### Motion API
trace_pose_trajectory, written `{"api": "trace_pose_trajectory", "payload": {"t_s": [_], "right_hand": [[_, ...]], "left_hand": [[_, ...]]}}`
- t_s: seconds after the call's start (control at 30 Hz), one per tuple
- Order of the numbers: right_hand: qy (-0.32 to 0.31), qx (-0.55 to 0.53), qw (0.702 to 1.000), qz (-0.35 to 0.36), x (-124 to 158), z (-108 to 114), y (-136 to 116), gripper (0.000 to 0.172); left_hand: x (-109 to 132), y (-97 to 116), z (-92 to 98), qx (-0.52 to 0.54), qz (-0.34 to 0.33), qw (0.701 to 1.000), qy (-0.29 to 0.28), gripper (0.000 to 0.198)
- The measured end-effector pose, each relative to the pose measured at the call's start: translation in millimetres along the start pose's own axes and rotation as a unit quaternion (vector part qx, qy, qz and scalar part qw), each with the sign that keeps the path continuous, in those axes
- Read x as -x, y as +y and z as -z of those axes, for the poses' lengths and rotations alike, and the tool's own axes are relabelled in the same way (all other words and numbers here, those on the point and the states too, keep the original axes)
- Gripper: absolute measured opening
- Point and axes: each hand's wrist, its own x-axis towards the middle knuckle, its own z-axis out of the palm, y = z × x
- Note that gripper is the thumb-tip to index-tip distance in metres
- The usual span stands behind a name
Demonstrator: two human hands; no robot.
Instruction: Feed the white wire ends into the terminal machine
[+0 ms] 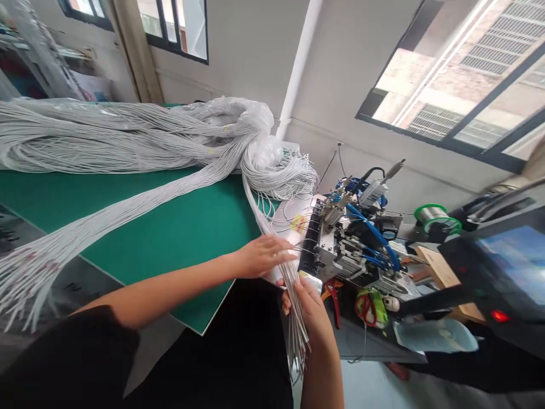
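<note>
A bundle of thin white cables (293, 318) hangs down over the table's front edge, its loose ends pointing at the floor. My right hand (307, 301) is closed round this bundle below the edge. Just above it, my left hand (266, 254) lies across the cables with its fingers stretched out; whether it presses on them I cannot tell. Behind my hands, a coiled heap of white cables (281, 176) rests on the table, and several single cables lead from there to a clamp row on the machine (336, 250).
A green table mat (183, 221) carries a large pile of white cables (106, 136), some hanging off its left side. On the right are a solder-like wire spool (436, 217), a screen (515, 255), red-handled cutters (334, 301), red scissors (369, 307) and a clear tray (438, 336).
</note>
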Motion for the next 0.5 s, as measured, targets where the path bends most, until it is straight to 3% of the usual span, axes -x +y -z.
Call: {"api": "trace_pose_trajectory", "payload": {"t_s": [0.1,0.17,0.27,0.33,0.5], "right_hand": [[0.036,0.075,0.996,0.013,11.3,2.4,6.0,0.042],[0.097,0.165,0.981,0.036,17.7,7.5,10.3,0.044],[0.187,0.342,0.913,0.12,24.5,20.6,11.9,0.038],[0.216,0.404,0.877,0.144,26.3,30.7,9.3,0.035],[0.268,0.327,0.898,0.118,17.9,54.0,-2.6,0.033]], "left_hand": [[-29.2,-6.4,-36.5,-0.004,-0.11,0.994,0.0,0.032],[-39.3,-8.2,-50.9,-0.009,-0.153,0.988,0.0,0.026],[-41.5,-10.5,-60.0,-0.019,-0.159,0.986,0.045,0.024],[-38.7,-12.3,-60.4,-0.017,-0.151,0.984,0.089,0.024],[-34.5,-14.7,-55.6,-0.01,-0.158,0.978,0.135,0.029]]}}
